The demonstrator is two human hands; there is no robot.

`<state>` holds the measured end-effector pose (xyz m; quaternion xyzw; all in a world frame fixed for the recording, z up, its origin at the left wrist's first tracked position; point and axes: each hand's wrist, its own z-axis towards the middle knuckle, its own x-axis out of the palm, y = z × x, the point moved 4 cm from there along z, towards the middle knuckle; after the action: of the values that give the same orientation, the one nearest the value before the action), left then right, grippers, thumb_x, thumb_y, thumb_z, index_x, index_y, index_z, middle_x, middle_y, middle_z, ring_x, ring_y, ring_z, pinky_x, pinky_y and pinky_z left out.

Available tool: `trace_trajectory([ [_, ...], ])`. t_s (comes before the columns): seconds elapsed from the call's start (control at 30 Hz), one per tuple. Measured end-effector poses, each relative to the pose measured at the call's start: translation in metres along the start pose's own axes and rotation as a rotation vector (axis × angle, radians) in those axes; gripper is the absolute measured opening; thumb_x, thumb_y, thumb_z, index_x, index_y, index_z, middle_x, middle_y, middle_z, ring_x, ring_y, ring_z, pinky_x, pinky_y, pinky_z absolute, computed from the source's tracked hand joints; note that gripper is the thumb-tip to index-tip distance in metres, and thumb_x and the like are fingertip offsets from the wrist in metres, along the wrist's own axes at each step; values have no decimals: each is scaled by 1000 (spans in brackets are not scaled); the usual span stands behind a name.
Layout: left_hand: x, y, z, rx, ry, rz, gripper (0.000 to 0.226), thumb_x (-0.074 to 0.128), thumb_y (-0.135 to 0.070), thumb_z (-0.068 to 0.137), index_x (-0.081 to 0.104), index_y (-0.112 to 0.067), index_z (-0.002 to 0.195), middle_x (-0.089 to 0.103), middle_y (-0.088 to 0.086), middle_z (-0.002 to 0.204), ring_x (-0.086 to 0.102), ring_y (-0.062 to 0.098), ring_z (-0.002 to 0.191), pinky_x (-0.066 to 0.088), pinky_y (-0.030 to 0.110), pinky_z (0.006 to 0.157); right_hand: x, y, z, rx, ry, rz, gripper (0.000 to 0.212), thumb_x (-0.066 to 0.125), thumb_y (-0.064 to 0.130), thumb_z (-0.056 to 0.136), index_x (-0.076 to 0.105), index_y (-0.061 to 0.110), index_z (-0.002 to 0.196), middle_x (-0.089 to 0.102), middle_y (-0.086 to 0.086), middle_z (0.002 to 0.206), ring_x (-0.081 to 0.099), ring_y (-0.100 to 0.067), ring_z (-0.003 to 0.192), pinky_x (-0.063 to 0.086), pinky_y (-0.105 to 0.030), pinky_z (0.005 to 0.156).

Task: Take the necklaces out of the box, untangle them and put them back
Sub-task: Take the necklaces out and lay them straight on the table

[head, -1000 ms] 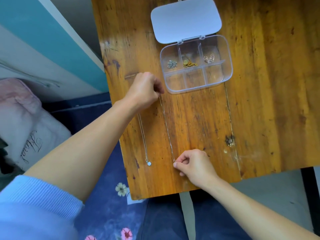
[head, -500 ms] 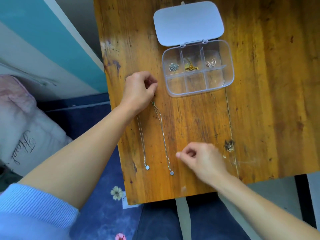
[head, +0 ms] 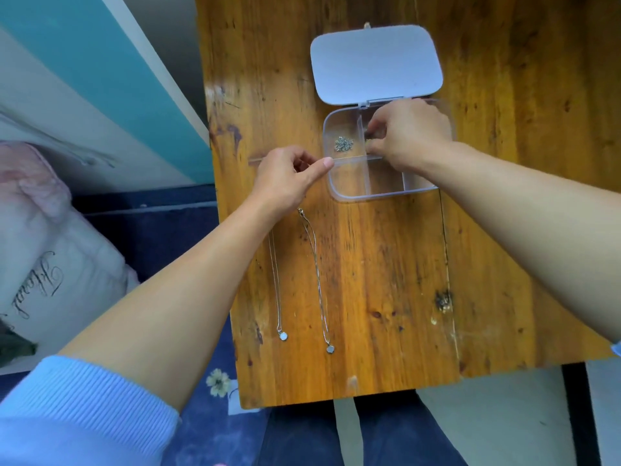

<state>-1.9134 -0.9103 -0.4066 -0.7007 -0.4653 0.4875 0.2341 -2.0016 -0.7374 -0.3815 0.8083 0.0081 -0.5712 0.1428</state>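
Note:
A clear compartment box [head: 349,196] lies open on the wooden table [head: 386,280], its white lid [head: 376,62] folded back. A tangled silver necklace [head: 344,143] sits in the far left compartment. My right hand [head: 410,136] reaches into the far middle compartment and pinches the gold necklace there, which the fingers mostly hide. My left hand [head: 285,179] is curled beside the box, its thumb tip against the left rim. Two untangled necklaces lie straight on the table below: one chain [head: 275,280] with a round pendant, and one chain [head: 317,274] with a heart pendant.
The table's near edge runs just below the pendants. A dark knot [head: 443,301] marks the wood at the right. Off the table's left side are a pale pillow [head: 50,247] and a blue floral rug [head: 208,381].
My right hand let go of the second necklace, left it straight on the table, and moved up into the box. My left hand shifted right to the box's rim.

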Motion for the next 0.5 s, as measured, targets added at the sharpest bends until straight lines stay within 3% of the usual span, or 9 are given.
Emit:
trace_trajectory([
  [0.13, -1, -1, -1, 9, -1, 5, 37, 67, -44, 87, 72, -7, 91, 56, -2, 68, 54, 21, 71, 57, 53, 76, 1, 3, 9, 30, 35, -9, 8, 74, 30, 78, 67, 31, 77, 72, -3, 95, 63, -28, 90, 42, -33, 66],
  [0.23, -1, -2, -2, 14, 5, 11, 35, 67, -45, 87, 71, -10, 90, 58, -2, 70, 56, 21, 71, 57, 53, 76, -2, 0, 4, 16, 20, 60, 10, 73, 33, 81, 66, 28, 76, 70, 0, 89, 62, -24, 85, 46, -33, 65],
  [0.4, -1, -5, -4, 17, 3, 33, 33, 65, -45, 88, 70, -13, 88, 57, -7, 67, 55, 18, 69, 56, 50, 77, -18, -15, -16, 62, -51, 402, 7, 74, 25, 80, 72, 18, 78, 68, 3, 77, 65, -15, 76, 56, -35, 69],
  [0.5, -2, -7, -6, 11, 5, 27, 32, 66, -43, 88, 70, -12, 91, 59, -4, 71, 57, 19, 71, 56, 50, 77, -20, -25, -29, 132, -21, 600, 9, 79, 18, 77, 70, 17, 75, 67, 2, 71, 63, -11, 65, 52, -26, 57],
])
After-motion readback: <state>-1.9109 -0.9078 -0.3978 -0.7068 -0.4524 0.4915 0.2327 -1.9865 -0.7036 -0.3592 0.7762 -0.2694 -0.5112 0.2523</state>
